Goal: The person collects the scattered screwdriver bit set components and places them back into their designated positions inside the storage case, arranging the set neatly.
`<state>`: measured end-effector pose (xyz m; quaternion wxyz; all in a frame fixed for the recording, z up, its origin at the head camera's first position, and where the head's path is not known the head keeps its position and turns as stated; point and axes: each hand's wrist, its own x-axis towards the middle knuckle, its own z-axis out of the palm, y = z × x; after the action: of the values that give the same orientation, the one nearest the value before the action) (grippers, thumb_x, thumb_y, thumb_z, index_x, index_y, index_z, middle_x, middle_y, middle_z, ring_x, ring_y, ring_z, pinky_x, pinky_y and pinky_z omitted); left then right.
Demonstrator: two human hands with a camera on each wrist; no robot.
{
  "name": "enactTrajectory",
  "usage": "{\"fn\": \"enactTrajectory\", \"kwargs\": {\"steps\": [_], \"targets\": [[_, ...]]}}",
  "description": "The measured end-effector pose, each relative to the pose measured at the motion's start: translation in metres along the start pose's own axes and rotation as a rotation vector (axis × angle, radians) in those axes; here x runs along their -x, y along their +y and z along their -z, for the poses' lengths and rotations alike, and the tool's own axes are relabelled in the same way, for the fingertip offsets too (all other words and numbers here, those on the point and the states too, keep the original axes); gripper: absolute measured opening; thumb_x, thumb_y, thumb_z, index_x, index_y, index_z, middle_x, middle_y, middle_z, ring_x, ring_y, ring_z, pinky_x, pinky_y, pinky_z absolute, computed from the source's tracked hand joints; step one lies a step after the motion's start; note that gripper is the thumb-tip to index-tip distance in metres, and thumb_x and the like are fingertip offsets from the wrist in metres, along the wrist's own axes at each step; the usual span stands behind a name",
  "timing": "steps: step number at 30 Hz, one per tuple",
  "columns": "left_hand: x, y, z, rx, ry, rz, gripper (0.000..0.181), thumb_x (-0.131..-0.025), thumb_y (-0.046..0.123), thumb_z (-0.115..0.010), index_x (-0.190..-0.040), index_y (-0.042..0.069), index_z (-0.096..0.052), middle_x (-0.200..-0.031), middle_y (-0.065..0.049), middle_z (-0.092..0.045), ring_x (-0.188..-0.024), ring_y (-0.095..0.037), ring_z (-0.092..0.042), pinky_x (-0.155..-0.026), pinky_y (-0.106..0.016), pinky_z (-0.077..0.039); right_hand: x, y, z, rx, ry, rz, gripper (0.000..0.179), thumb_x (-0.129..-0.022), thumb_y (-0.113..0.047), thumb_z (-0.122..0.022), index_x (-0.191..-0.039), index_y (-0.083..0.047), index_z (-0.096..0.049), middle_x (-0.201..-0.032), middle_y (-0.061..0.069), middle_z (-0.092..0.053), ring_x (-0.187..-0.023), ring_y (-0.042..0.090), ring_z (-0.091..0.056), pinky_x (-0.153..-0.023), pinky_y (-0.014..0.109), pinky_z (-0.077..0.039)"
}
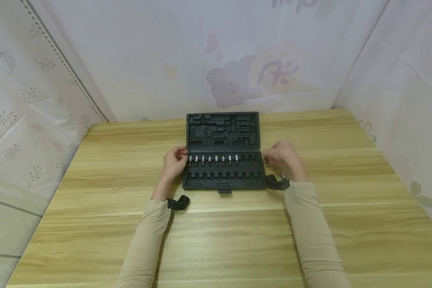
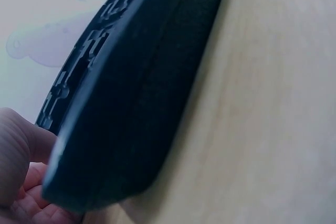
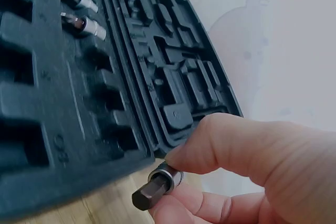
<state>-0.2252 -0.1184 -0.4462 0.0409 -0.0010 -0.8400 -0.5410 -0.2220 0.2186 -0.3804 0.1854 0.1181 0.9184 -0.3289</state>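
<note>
A black socket case lies open on the table, its lid raised at the back. Several bit sockets fill the left part of the upper row; the slots to their right hold none. At the case's left side, my left hand grips the edge between thumb and fingers. Past the right edge, my right hand pinches a hex bit socket between thumb and fingers, its dark hex tip pointing away from the hand. Another bit socket is visible near the right wrist.
The wooden table carries the case near its back edge. Behind stands a pale printed curtain. A black wrist mount sits on the left forearm, another mount on the right, close to the case's corner.
</note>
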Motion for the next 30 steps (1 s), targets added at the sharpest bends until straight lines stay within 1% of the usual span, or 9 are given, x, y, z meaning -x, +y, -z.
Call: {"fn": "enactTrajectory", "kwargs": {"steps": [4, 10, 15, 18, 21, 24, 27, 30], "targets": [[0.000, 0.001, 0.000, 0.002, -0.001, -0.002, 0.032, -0.085, -0.006, -0.053, -0.116, -0.008, -0.059, -0.103, -0.021, -0.062, -0.091, -0.030, -0.058, -0.077, -0.031, -0.046, -0.001, -0.004, -0.002, -0.041, -0.006, -0.008, 0.039, -0.083, -0.025, -0.065, -0.101, 0.010, -0.065, -0.057, 0.000, -0.062, -0.057, 0.011, -0.057, -0.053, 0.024, -0.044], [0.001, 0.002, 0.000, -0.004, 0.004, -0.013, 0.032, -0.084, -0.007, -0.053, -0.116, -0.009, -0.058, -0.102, -0.021, -0.062, -0.091, -0.031, -0.058, -0.077, -0.031, -0.046, -0.002, -0.010, -0.007, -0.088, -0.014, -0.007, 0.037, -0.083, -0.024, -0.066, -0.102, 0.009, -0.066, -0.063, 0.002, -0.063, -0.057, 0.012, -0.060, -0.051, 0.024, -0.044], [0.001, 0.002, 0.000, 0.001, -0.003, -0.004, 0.032, -0.084, -0.007, -0.053, -0.116, -0.008, -0.058, -0.103, -0.021, -0.062, -0.092, -0.031, -0.058, -0.077, -0.032, -0.046, -0.003, -0.012, -0.013, -0.188, -0.035, -0.031, 0.030, -0.083, -0.017, -0.066, -0.097, 0.009, -0.066, -0.060, 0.002, -0.061, -0.054, 0.012, -0.058, -0.049, 0.023, -0.042], [0.001, 0.001, 0.000, 0.005, -0.005, 0.003, 0.032, -0.085, -0.007, -0.053, -0.116, -0.008, -0.058, -0.103, -0.021, -0.062, -0.092, -0.031, -0.057, -0.078, -0.032, -0.046, -0.004, -0.013, -0.016, -0.205, -0.039, -0.044, 0.026, -0.083, -0.015, -0.065, -0.093, 0.008, -0.067, -0.056, 0.001, -0.059, -0.051, 0.011, -0.056, -0.047, 0.022, -0.040], [0.001, 0.002, 0.000, 0.003, -0.003, 0.003, 0.032, -0.085, -0.007, -0.053, -0.116, -0.008, -0.058, -0.103, -0.021, -0.062, -0.093, -0.031, -0.057, -0.079, -0.034, -0.046, -0.004, -0.014, -0.018, -0.202, -0.035, -0.038, 0.023, -0.083, -0.016, -0.064, -0.088, 0.007, -0.067, -0.055, 0.001, -0.058, -0.050, 0.010, -0.055, -0.046, 0.022, -0.040], [0.001, 0.003, 0.000, -0.002, 0.000, -0.003, 0.032, -0.085, -0.007, -0.053, -0.116, -0.008, -0.058, -0.103, -0.022, -0.062, -0.093, -0.031, -0.057, -0.081, -0.036, -0.046, -0.004, -0.016, -0.019, -0.196, -0.030, -0.017, 0.021, -0.083, -0.015, -0.065, -0.082, 0.005, -0.067, -0.056, 0.001, -0.059, -0.051, 0.012, -0.057, -0.049, 0.023, -0.042], [0.001, 0.002, 0.000, 0.000, -0.003, -0.003, 0.032, -0.085, -0.007, -0.053, -0.116, -0.008, -0.058, -0.104, -0.022, -0.062, -0.093, -0.031, -0.057, -0.081, -0.036, -0.046, -0.003, -0.020, -0.021, -0.165, -0.021, 0.008, 0.020, -0.083, -0.016, -0.065, -0.076, 0.004, -0.067, -0.056, 0.001, -0.059, -0.053, 0.013, -0.058, -0.053, 0.024, -0.044], [0.001, 0.002, 0.000, 0.005, -0.007, -0.005, 0.032, -0.085, -0.007, -0.053, -0.117, -0.008, -0.058, -0.104, -0.022, -0.062, -0.093, -0.031, -0.057, -0.081, -0.035, -0.046, -0.001, -0.025, -0.022, -0.134, -0.012, 0.020, 0.021, -0.083, -0.017, -0.065, -0.077, 0.003, -0.068, -0.057, 0.001, -0.059, -0.056, 0.014, -0.060, -0.059, 0.026, -0.046]]}}
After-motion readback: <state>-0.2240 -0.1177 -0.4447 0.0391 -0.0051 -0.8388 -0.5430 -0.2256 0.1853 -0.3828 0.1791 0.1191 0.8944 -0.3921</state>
